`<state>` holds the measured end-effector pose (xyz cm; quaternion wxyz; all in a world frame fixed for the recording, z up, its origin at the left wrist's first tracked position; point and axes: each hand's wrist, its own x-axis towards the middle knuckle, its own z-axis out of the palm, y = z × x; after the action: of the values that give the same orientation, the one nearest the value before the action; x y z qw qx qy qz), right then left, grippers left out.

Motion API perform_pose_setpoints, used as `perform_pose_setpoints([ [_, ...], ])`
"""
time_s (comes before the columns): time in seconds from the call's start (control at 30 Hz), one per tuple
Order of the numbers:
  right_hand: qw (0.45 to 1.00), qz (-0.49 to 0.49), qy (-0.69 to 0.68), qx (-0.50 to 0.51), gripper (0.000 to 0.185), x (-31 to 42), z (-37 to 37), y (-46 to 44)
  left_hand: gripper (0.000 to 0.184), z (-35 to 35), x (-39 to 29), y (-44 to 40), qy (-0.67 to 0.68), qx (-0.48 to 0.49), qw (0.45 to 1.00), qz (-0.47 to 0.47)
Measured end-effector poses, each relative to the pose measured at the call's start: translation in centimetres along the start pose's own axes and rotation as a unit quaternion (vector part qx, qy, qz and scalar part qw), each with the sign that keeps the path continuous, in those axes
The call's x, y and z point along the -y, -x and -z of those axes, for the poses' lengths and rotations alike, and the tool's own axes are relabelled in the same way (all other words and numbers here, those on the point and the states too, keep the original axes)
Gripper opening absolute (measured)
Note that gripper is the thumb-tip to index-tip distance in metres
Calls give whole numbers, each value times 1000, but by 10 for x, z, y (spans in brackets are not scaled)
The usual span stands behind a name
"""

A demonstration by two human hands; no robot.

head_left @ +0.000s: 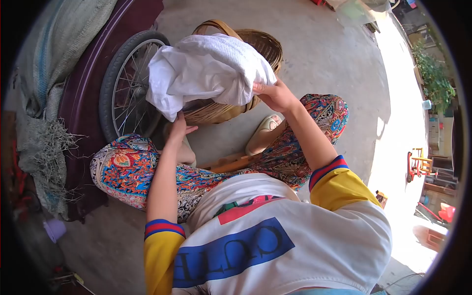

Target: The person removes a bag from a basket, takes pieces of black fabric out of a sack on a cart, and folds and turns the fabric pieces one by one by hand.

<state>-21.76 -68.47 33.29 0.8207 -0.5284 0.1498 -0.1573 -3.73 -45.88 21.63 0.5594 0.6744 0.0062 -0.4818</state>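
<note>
A white woven sack (206, 69) lies bunched over a wicker basket (263, 44) with an arched handle, in front of my feet. My right hand (276, 95) grips the sack's right edge, thumb on top of the cloth. At the sack's lower left corner is my left hand (181, 129), its fingertips hidden at the cloth and the thumb stretched out to the right. The basket's near side (216, 113) shows below the sack. What lies inside the basket is mostly hidden.
A spoked wheel (132, 83) stands beside the basket at the left, against a dark maroon panel (83, 93). Grey sacks (64, 49) and dry roots (46, 157) are farther left. A purple pot (54, 229) is at the lower left. My sandalled foot (265, 133) is near the basket.
</note>
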Motion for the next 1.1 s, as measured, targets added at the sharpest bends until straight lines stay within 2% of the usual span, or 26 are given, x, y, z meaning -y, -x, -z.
perform_pose_setpoints([
  [0.07, 995, 14, -95, 31, 50, -10, -8, -6, 53, 1, 16, -3, 25, -9, 1000, -8],
  [0.1, 999, -24, -37, 15, 52, -18, -17, -11, 54, 1, 21, -4, 40, 4, 999, 3],
  [0.17, 969, -79, 212, 101, 56, -47, -35, -26, 60, -7, 29, 2, -19, -9, 999, 25],
  [0.2, 961, -30, 255, 103, 55, -51, -61, -22, 67, -14, 32, 9, -37, 3, 999, 3],
  [0.23, 936, 49, 329, 117, 54, -92, -60, -34, 73, -15, 41, 5, -32, 15, 999, 40],
  [0.27, 915, 36, 374, 147, 50, -111, -62, -42, 76, -15, 54, -4, -45, -4, 998, 43],
  [0.3, 929, 8, 347, 132, 50, -130, -64, -48, 80, -16, 64, -9, -56, -24, 997, 46],
  [0.33, 919, -35, 384, 86, 49, -147, -61, -56, 72, -27, 56, 10, -42, -52, 998, 8],
  [0.37, 904, -80, 418, 41, 48, -163, -57, -63, 72, -28, 59, 10, -45, -52, 998, 8],
  [0.4, 905, -80, 415, 41, 48, -181, -52, -67, 66, -26, 64, 8, -85, -74, 994, 13],
  [0.47, 952, -183, 218, -110, 44, -202, -47, -77, 50, -24, 79, -1, -127, -104, 986, -6],
  [0.5, 954, -178, 216, -105, 44, -192, -56, -78, 52, -23, 85, -4, -122, -97, 988, 8],
  [0.53, 983, -149, 17, -106, 43, -182, -69, -80, 54, -19, 88, -7, -117, -98, 988, 18],
  [0.57, 972, -119, -183, -85, 43, -160, -93, -86, 57, -14, 97, -18, -136, -93, 986, -7],
  [0.6, 963, -94, -251, -28, 43, -118, -119, -83, 58, -8, 110, -29, -156, -108, 981, -28],
  [0.63, 963, -73, -259, -6, 39, -75, -137, -79, 59, -7, 130, -46, -183, -129, 973, -59],
  [0.7, 968, 26, -244, -57, 31, -1, -153, -72, 62, -4, 171, -90, -247, -173, 946, -121],
  [0.77, 957, 161, -217, -103, 30, 58, -129, -64, 64, -12, 118, -45, -325, -137, 933, -65],
  [0.8, 947, 215, -181, -158, 32, 87, -110, -58, 66, -17, 87, -19, -364, -116, 923, -39],
  [0.87, 909, 320, -193, -186, 36, 129, -42, -47, 60, -21, 67, 7, -432, -81, 895, -80],
  [0.9, 870, 354, -173, -295, 37, 158, -42, -29, 52, -18, 50, 33, -427, -70, 886, -169],
  [0.93, 842, 423, -149, -301, 37, 179, 8, -22, 44, -15, 33, 59, -423, -59, 867, -257],
  [0.97, 808, 488, -118, -308, 37, 204, 52, -8, 34, -7, 13, 93, -392, -66, 821, -409],
  [1.03, 724, 613, -58, -312, 31, 250, 115, 29, 19, 7, -50, 163, -351, -152, 767, -515],
  [1.07, 696, 638, -51, -325, 30, 256, 115, 41, 18, 19, -82, 196, -350, -217, 713, -568],
  [1.1, 667, 662, -45, -339, 29, 263, 113, 54, 18, 37, -109, 222, -362, -287, 631, -623],
])
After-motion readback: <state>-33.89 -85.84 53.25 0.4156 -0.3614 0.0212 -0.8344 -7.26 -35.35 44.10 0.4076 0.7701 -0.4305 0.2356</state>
